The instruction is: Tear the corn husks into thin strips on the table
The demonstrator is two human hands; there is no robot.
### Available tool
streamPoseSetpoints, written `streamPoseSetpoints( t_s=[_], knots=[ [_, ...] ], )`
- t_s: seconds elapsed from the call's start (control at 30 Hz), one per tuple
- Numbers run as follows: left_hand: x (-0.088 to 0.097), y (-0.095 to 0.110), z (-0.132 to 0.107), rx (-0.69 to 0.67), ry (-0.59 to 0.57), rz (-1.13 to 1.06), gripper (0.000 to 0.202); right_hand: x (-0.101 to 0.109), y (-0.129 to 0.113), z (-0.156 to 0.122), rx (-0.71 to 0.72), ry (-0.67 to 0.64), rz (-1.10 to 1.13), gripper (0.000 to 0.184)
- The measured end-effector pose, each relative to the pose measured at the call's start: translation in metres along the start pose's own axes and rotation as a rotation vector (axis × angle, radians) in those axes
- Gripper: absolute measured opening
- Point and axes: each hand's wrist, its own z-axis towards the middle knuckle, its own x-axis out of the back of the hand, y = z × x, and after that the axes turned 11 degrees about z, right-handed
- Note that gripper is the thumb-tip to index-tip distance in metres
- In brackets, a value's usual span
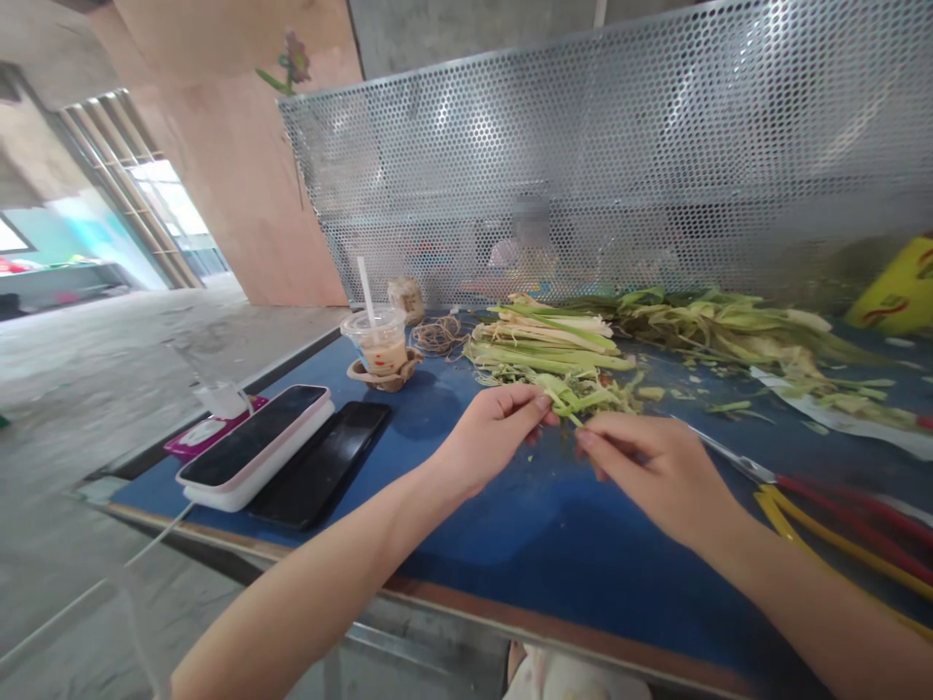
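Note:
Over a blue table (510,525), my left hand (496,428) and my right hand (648,462) meet at the fingertips. Both pinch a thin green leaf strip (570,413) between thumb and fingers, left hand at its left end, right hand at its right end. The strip joins a small heap of green trimmings (590,389) just beyond my fingers. Behind it lies a bundle of pale green stalks (546,340), laid sideways.
Scissors with red and yellow handles (816,506) lie right of my right hand. At left lie a phone on a white power bank (255,447), a black phone (321,462) and a plastic cup with straw (379,345). Leaf husks (736,331) pile before a perforated metal screen (583,156).

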Motion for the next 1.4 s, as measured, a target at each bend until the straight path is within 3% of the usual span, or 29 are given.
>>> streamPoseSetpoints(
  t_s=[0.2,0.4,0.7,0.9,0.97,1.03,1.1,1.23,1.4],
  knots=[
    [0.003,0.003,0.001,-0.017,0.015,-0.02,0.018,0.014,0.002,0.003,-0.031,0.057,0.064,0.03],
    [0.0,0.01,-0.007,0.043,-0.169,-0.126,0.021,0.01,0.0,0.005,0.032,0.006,0.011,0.031],
    [-0.001,0.003,-0.003,-0.018,0.009,0.057,0.03,0.017,0.0,0.004,0.074,-0.126,-0.043,0.029],
    [0.003,0.005,-0.002,-0.112,-0.01,0.131,0.023,0.024,0.007,0.006,-0.111,-0.172,0.078,0.025],
    [0.004,0.004,-0.003,-0.12,-0.05,0.192,0.02,0.018,0.012,0.006,-0.15,-0.135,0.127,0.026],
    [0.004,0.001,-0.003,-0.113,-0.08,0.236,0.019,0.01,0.016,0.006,-0.125,-0.068,0.131,0.048],
    [0.003,-0.001,-0.004,-0.103,-0.094,0.266,0.018,0.003,0.018,0.006,-0.08,-0.018,0.101,0.055],
    [0.002,-0.001,-0.003,-0.093,-0.091,0.282,0.013,-0.003,0.015,0.007,-0.064,0.102,0.052,0.043],
    [0.0,0.003,-0.006,-0.002,-0.142,0.165,0.026,0.002,0.011,0.008,-0.023,0.177,0.034,0.021]
  ],
)
